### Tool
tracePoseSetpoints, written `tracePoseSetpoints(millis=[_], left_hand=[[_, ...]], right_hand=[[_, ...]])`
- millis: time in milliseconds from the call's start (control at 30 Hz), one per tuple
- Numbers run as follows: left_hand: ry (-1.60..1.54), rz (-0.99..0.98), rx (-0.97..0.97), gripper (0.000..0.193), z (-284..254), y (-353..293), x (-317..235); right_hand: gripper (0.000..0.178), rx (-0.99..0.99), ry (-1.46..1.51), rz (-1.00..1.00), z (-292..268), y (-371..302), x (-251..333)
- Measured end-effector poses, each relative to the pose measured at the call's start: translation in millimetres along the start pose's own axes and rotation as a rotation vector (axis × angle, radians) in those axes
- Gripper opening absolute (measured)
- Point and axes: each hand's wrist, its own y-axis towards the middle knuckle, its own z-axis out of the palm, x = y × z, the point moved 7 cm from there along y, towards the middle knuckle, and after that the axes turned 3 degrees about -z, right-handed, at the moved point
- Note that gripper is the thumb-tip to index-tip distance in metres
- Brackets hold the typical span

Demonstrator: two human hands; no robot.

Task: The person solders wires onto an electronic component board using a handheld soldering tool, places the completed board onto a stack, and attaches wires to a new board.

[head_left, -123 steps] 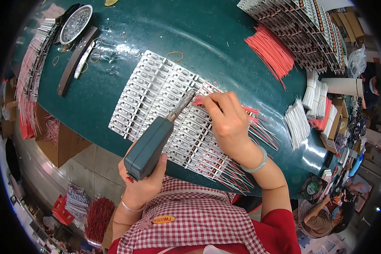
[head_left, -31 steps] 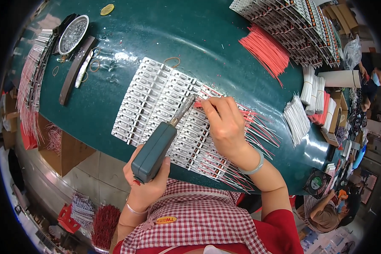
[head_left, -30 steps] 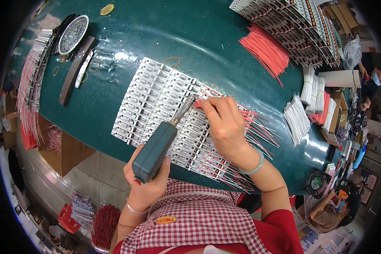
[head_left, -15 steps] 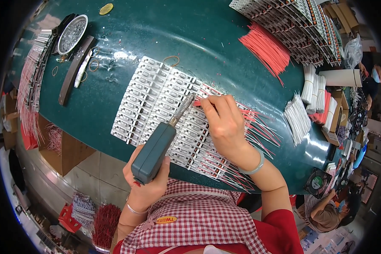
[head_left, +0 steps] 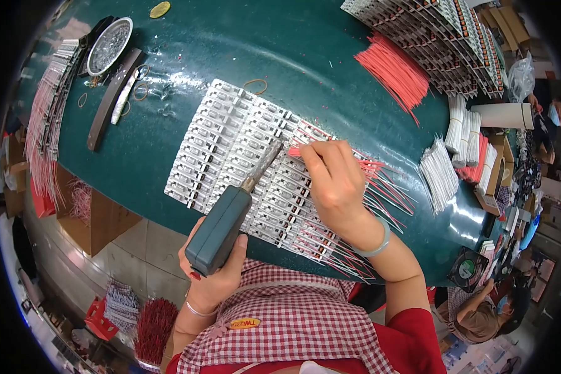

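Observation:
My left hand [head_left: 215, 274] is closed around the handle of a dark green soldering gun [head_left: 219, 227]. Its long metal tip slants up and right over a panel of white connector blocks [head_left: 221, 140] laid in rows on the table. The tip ends just left of my right hand [head_left: 335, 181], whose thumb and fingers pinch the ends of red wires [head_left: 294, 151] at the blocks. More red and white wires [head_left: 389, 193] fan out from the panel's right side, partly covered by my right hand.
Loose red wires [head_left: 393, 71] lie at the far right beside tall stacked panels [head_left: 430, 37]. White wire bundles [head_left: 439, 168] are on the right. At left are an oval metal dish [head_left: 110, 47], a dark curved bar [head_left: 111, 103] and wired strips [head_left: 47, 112]. A fan [head_left: 467, 268] stands near the right edge.
The soldering gun has drawn slightly down and left, its tip away from my right fingers. My right hand has shifted a little to the right, still pinching the red wires.

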Motion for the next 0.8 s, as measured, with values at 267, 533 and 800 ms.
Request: tracePoseSetpoints(millis=[267, 533, 800], left_hand=[[0.055, 0.049, 0.056, 0.023, 2, -2, -1], [0.080, 0.041, 0.112, 0.023, 7, 0, -6], [0.099, 0.083, 0.110, 0.022, 6, 3, -11]], right_hand=[[0.034, 0.045, 0.020, -0.013, 1, -1, 5], [0.033, 0.075, 0.014, -0.003, 2, 1, 6], [0.030, 0.118, 0.025, -0.006, 4, 4, 6]])
